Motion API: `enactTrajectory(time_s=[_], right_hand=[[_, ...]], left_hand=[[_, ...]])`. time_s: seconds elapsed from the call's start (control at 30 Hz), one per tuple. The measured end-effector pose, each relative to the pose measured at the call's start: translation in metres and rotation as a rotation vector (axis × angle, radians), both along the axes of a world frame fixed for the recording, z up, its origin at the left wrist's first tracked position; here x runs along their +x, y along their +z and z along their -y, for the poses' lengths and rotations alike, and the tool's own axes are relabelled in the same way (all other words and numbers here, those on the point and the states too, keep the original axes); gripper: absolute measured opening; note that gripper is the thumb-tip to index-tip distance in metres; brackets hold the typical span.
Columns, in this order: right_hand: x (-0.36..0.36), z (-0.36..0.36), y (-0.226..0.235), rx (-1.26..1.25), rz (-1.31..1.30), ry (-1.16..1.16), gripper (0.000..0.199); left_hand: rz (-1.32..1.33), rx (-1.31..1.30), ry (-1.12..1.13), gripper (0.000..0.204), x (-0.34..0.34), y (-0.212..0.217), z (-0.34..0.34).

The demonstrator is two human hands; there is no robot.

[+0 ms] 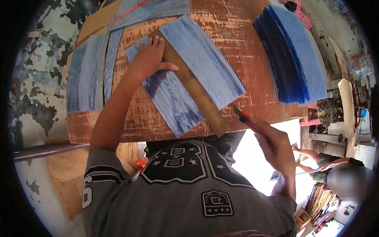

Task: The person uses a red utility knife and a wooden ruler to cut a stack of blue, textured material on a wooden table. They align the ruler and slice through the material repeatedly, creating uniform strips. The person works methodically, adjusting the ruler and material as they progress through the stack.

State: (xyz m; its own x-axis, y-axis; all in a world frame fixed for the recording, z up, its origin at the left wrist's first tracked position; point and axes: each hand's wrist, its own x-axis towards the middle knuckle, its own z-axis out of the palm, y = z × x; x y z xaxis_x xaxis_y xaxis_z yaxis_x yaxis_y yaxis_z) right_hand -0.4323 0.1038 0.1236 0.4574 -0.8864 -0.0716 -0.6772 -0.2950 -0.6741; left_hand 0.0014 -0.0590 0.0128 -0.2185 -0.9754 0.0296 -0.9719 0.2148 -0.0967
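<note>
A blue-streaked sheet point(203, 59) lies slantwise on the scratched reddish-brown table, with a straight brown strip point(193, 87) laid lengthwise across it. Flat on the strip's far end and the sheet beside it rests my left hand point(151, 57), its thumb spread to the right. My right hand point(275, 144) is closed round a red and black utility knife point(249, 121). The knife's tip is near the sheet's near right corner, beside the table's front edge. Whether the blade touches the sheet I cannot tell.
A thick stack of blue sheets point(312, 59) stands at the table's right. More blue pieces point(85, 75) lie at the left, and another sheet point(152, 12) at the far edge. Beyond the table at the right, a person point(333, 164) holds something long and thin.
</note>
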Motion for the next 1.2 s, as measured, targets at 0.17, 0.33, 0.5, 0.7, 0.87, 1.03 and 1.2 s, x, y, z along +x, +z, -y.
enactTrajectory(time_s=[0.17, 0.33, 0.5, 0.7, 0.87, 1.03, 1.2], right_hand=[[-0.015, 0.007, -0.004, 0.096, 0.294, -0.386, 0.056], [-0.009, 0.014, -0.019, 0.068, 0.416, -0.472, 0.073], [0.009, 0.025, -0.037, 0.051, 0.470, -0.464, 0.078], [0.021, 0.024, -0.051, 0.202, 0.714, -0.490, 0.047], [0.031, 0.016, -0.072, 0.267, 0.861, -0.495, 0.037], [0.030, 0.005, -0.092, 0.249, 0.864, -0.489, 0.033], [0.029, 0.001, -0.096, 0.252, 0.850, -0.528, 0.034]], left_hand=[[-0.070, 0.071, 0.059, 0.139, 0.003, 0.001, -0.003], [-0.122, 0.066, 0.073, 0.143, -0.006, 0.001, -0.003], [-0.201, 0.038, 0.098, 0.145, -0.002, -0.001, -0.008], [-0.316, 0.005, 0.110, 0.148, 0.002, -0.010, -0.011], [-0.367, 0.007, 0.104, 0.141, 0.003, -0.011, -0.010], [-0.368, -0.022, 0.155, 0.132, -0.001, -0.014, -0.015], [-0.288, -0.014, 0.170, 0.139, 0.012, -0.011, 0.000]])
